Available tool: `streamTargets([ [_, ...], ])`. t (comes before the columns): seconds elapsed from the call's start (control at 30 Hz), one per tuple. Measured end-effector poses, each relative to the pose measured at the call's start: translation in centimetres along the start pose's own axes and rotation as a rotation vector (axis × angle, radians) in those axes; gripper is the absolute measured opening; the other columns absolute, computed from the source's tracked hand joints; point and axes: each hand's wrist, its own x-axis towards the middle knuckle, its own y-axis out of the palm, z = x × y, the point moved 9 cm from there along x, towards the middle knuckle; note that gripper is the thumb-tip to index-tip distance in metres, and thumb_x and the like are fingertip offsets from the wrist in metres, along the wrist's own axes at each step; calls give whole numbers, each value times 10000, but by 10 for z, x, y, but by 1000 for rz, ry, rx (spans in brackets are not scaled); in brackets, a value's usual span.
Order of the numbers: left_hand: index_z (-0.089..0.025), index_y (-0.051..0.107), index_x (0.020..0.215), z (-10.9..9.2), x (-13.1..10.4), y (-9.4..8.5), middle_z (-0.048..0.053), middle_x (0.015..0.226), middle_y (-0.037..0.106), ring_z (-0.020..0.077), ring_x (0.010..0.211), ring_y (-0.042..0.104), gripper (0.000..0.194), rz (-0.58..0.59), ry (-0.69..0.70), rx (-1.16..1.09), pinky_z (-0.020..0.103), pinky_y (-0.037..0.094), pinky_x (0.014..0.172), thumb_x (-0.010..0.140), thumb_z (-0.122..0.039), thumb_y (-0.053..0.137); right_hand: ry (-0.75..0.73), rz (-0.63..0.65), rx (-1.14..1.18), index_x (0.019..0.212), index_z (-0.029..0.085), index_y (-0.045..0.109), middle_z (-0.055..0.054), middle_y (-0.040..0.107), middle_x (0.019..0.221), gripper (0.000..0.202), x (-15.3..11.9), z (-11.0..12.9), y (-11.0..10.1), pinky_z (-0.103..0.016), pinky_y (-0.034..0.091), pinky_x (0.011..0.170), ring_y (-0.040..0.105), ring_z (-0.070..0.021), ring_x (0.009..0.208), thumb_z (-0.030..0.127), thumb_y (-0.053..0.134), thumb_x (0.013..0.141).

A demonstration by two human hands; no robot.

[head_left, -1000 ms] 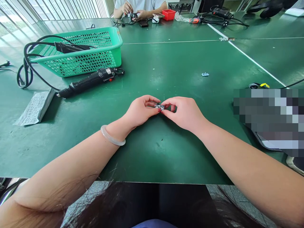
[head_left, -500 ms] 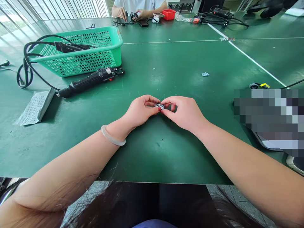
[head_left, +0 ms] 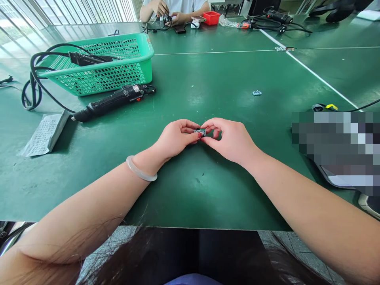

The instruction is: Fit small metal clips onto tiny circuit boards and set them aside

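Note:
Over the middle of the green table, a small dark part with silvery markings is held between my two hands. My left hand pinches it from the left between thumb and fingers, and a pale bangle circles that wrist. From the right, the thumb and fingertips of my right hand close on its right end. My fingers cover much of the part, so its exact kind does not show.
A green plastic basket with cables stands at the left. Before it lie a black electric screwdriver and a paper-wrapped block. A small pale-blue piece lies right of centre. Across the table sits a person near a red bin.
My right-hand fingers have shifted slightly at the part's right end, and the part looks turned a little. Across the table, the person's hand has lifted.

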Motion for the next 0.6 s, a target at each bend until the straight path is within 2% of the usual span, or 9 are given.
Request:
streamTargets([
  [0.13,-108,677,950,1,1,-1,49,845,752,112,790,697,161,-3,12,11,309,572,852,809,-97,753,7,3,54,990,199,730,-17,723,852,218,1,1,-1,-285,421,623,549,-123,638,215,745,773],
  [0.4,-125,689,1018,2,3,-2,67,936,748,127,818,689,241,4,33,112,341,553,876,788,-127,760,23,23,24,881,213,703,20,634,687,85,0,0,0,-288,364,601,501,-120,588,240,702,801],
  [0.6,-134,689,1041,1,4,-3,67,988,749,129,858,680,302,11,49,157,327,532,876,751,-118,772,17,12,22,830,216,670,31,596,658,40,0,-1,-1,-286,343,606,474,-116,578,230,679,795],
])
